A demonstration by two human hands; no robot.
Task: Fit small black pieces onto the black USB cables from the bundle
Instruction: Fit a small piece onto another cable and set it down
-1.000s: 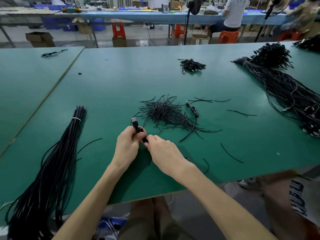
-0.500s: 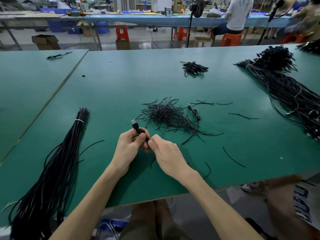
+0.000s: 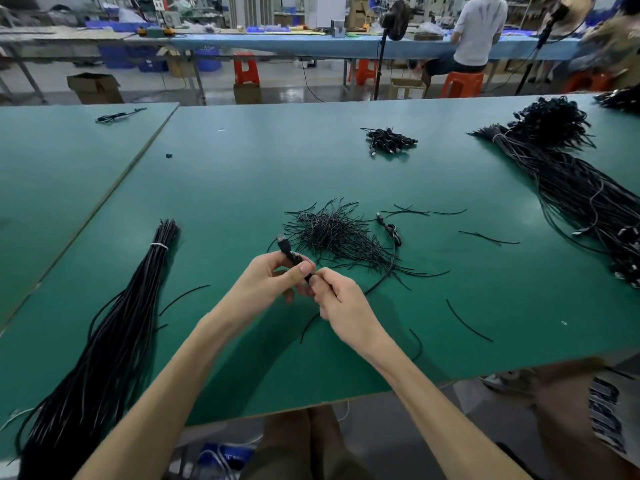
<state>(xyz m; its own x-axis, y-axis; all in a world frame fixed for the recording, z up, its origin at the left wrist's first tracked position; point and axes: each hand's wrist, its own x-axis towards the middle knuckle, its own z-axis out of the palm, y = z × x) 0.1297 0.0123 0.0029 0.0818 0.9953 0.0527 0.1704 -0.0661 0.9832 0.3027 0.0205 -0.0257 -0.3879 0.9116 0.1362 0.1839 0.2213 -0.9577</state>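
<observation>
Your left hand (image 3: 265, 284) gripped a black USB cable (image 3: 288, 252) just behind its plug. Your right hand (image 3: 343, 303) pinched the same cable beside it, above the bench (image 3: 242, 168).

Both bare forearms reach forward and converge, so the hands meet fingertip to fingertip. The left hand (image 3: 266, 289) curls round a black USB cable (image 3: 286, 249) with its thumb on top. The right hand (image 3: 341, 304), knuckles up, pinches the same cable just beside that thumb.
</observation>
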